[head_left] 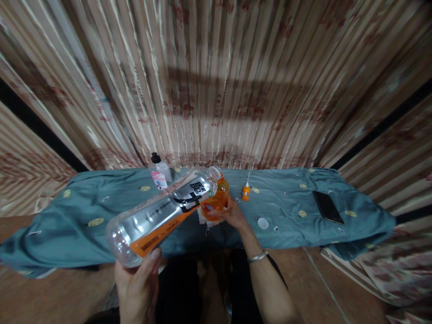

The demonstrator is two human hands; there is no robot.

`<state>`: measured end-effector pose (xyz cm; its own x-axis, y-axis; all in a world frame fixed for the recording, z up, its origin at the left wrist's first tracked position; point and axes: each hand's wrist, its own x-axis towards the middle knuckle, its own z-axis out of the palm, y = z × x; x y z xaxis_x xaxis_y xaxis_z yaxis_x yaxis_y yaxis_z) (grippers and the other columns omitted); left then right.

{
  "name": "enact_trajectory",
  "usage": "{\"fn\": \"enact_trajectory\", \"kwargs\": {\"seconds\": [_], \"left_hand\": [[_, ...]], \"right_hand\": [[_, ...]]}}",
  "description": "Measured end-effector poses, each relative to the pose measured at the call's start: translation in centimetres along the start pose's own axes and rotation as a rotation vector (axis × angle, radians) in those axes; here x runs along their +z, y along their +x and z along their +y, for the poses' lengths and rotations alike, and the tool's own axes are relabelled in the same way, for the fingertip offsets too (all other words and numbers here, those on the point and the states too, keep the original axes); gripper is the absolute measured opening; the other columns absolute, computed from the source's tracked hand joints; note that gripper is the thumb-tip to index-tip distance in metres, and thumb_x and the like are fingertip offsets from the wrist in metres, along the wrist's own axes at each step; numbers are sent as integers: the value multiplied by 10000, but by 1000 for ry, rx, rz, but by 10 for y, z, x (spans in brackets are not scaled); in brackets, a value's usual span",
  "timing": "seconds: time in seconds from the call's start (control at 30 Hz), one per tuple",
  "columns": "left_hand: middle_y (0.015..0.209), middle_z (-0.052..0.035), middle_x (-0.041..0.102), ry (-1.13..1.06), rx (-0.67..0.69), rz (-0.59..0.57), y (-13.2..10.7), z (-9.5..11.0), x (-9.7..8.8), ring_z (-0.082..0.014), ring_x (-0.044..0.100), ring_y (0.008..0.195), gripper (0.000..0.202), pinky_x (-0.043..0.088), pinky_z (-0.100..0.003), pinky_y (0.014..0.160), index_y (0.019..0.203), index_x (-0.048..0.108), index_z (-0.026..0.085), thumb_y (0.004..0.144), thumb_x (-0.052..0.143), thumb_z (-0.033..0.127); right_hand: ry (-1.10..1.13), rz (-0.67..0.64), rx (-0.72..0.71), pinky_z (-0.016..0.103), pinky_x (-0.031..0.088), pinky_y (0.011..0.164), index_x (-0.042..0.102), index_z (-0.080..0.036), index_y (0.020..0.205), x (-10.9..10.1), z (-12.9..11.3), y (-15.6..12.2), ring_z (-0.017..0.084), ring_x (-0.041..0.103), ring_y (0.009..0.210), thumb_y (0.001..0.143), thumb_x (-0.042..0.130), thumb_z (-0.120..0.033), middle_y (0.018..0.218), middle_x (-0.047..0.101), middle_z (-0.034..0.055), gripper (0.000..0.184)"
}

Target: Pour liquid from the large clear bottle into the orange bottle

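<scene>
My left hand grips the base of a large clear plastic bottle with an orange and black label. The bottle is tilted, its open mouth pointing right and up over a small orange bottle. My right hand is wrapped round that small orange bottle, which stands on the blue cloth. A silver bangle sits on my right wrist. The large bottle looks nearly empty.
A small bottle with a black cap and pink label stands at the back. An orange nozzle cap and a white round lid lie on the cloth. A dark phone lies at the right. A striped curtain hangs behind.
</scene>
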<state>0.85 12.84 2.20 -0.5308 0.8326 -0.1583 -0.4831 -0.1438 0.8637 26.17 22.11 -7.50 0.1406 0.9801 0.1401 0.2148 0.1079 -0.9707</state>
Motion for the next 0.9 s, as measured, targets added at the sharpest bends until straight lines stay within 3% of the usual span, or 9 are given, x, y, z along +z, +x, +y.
{"fn": "enact_trajectory", "kwargs": {"seconds": [0.1,0.33,0.6,0.9], "left_hand": [[661,18,698,20,0,-3,-1,0,1,-115,569,497,592,461,-201,446,886,739,188,343,958,100],[787,-25,787,14,-29,11,1,0,-1,-187,711,644,653,569,-234,542,935,733,198,337,971,87],[746,-24,750,28,-1,2,0,-4,-5,-171,664,616,618,538,-231,524,935,724,191,382,996,147],[707,5,778,-10,-48,56,-6,11,11,-152,678,581,601,570,-201,529,846,718,205,292,898,55]], "right_hand": [[5,-14,47,497,678,1045,766,-258,1287,-1,-1,0,346,819,1148,612,1058,-290,1183,878,63,736],[34,-28,61,493,665,1073,769,-250,1249,0,-3,1,329,816,1151,594,1053,-291,1187,875,51,715],[14,-4,46,500,676,1050,774,-263,1271,2,-7,-1,341,827,1132,608,1061,-302,1149,882,53,724],[43,-18,96,505,671,1053,775,-234,1200,3,-15,-1,354,822,1151,591,1046,-282,1157,884,75,668]]}}
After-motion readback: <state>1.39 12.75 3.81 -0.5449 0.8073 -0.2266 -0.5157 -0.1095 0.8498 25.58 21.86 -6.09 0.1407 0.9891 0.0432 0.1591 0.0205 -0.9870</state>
